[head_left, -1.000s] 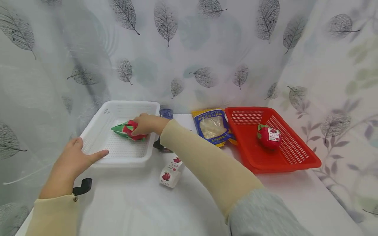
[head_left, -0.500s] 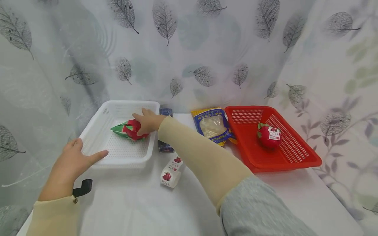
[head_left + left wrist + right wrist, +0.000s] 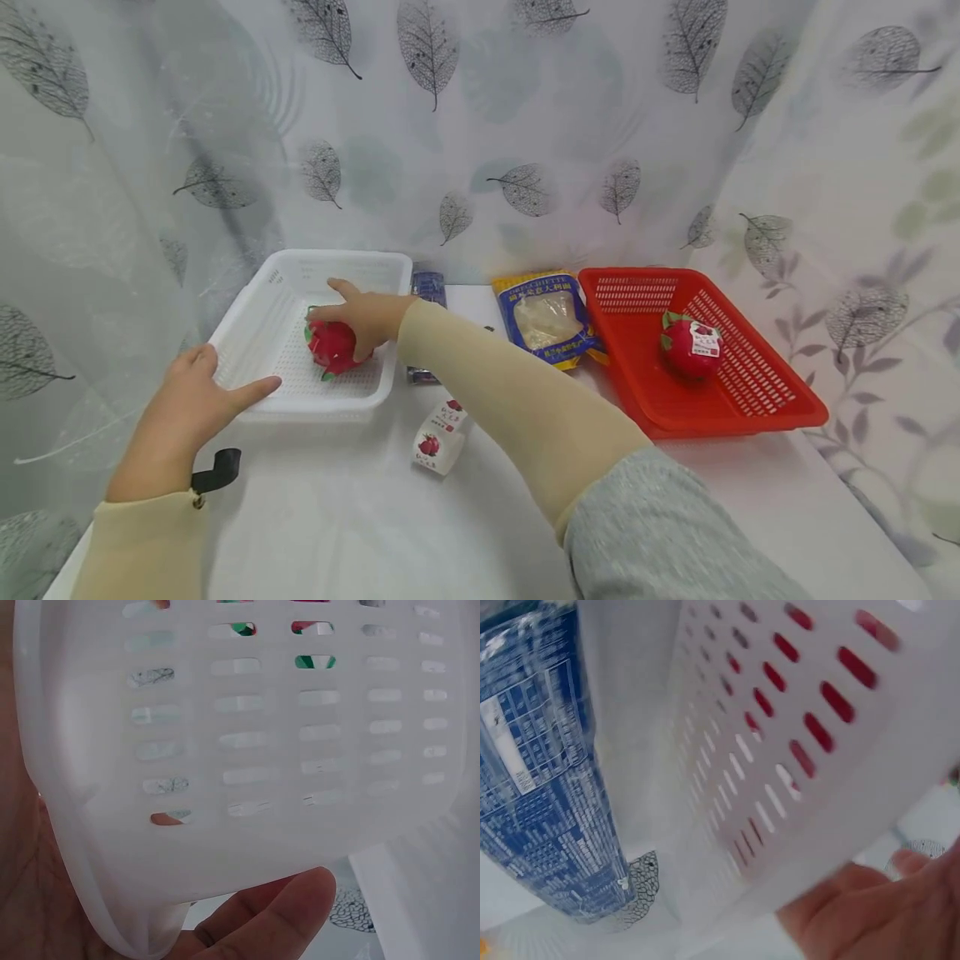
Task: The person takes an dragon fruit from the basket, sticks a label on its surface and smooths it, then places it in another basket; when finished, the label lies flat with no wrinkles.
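A white plastic basket stands at the left of the table. Inside it lies a pink-red dragon fruit with green tips, and my right hand grips its upper right side with one finger raised. My left hand holds the basket's near left corner, thumb over the front rim. Through slots in the basket wall, the left wrist view shows bits of green and red; fingers curl at its lower edge. From the right wrist, red skin shows through the slotted wall, and the right hand's grip is mostly hidden.
A roll of dragon fruit stickers lies in front of the white basket. Behind my right arm sit a blue packet and a blue-and-yellow pasta bag. At the right, a red basket holds another dragon fruit bearing a sticker.
The dragon fruit in the white basket has turned: its long green end pointed left before, and now its round red side shows. My right hand's fingers have shifted over it; the left hand stays.
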Motion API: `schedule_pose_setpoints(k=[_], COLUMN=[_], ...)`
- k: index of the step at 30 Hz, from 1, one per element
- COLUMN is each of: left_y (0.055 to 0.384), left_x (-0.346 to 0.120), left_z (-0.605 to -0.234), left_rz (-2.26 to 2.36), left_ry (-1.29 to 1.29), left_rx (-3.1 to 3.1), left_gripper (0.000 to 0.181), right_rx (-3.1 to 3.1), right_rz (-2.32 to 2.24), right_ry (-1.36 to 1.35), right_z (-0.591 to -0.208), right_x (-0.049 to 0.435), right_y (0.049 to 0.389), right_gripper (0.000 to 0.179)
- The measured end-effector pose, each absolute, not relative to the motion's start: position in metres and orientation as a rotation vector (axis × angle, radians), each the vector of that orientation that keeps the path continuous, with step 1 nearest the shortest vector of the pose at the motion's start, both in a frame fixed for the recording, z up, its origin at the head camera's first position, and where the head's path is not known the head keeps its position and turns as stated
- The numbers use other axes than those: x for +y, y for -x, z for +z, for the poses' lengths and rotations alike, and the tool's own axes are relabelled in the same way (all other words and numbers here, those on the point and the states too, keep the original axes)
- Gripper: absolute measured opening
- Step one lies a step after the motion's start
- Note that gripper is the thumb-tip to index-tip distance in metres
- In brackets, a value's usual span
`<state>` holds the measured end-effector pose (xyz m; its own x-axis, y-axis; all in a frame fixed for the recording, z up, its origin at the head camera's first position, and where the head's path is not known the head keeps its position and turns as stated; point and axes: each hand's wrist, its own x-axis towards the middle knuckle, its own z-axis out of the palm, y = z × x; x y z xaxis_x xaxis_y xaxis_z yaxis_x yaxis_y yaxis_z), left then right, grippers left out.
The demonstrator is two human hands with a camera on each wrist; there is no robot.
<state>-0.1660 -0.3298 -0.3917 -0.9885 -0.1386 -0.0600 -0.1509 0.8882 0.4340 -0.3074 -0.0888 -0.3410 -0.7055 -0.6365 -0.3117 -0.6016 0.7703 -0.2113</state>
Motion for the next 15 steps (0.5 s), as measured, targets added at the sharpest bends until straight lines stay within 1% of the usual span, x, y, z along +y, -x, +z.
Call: schedule_pose_setpoints(k=[4,8,15], left_y=[0.167,0.167,0.166], left_x=[-0.33,-0.331,-0.332], left_z=[-0.392,-0.392,-0.391], left_rz=[0.688,0.693,0.696], left_ry=[0.22,0.22,0.222], left_rx=[3.023,3.006,3.01], left_gripper=[0.135,0.135,0.136], right_rx=[2.551,2.507,2.523], right_rz=[0.037,0.173,0.12], right_ry=[1.063,1.079,1.068], right_z=[-0.344,-0.346,-0.346], right_x=[-0.089,-0.09,-0.091], right_y=[0.3,0.296,0.295], right_gripper=[0.108,0.102,0.101])
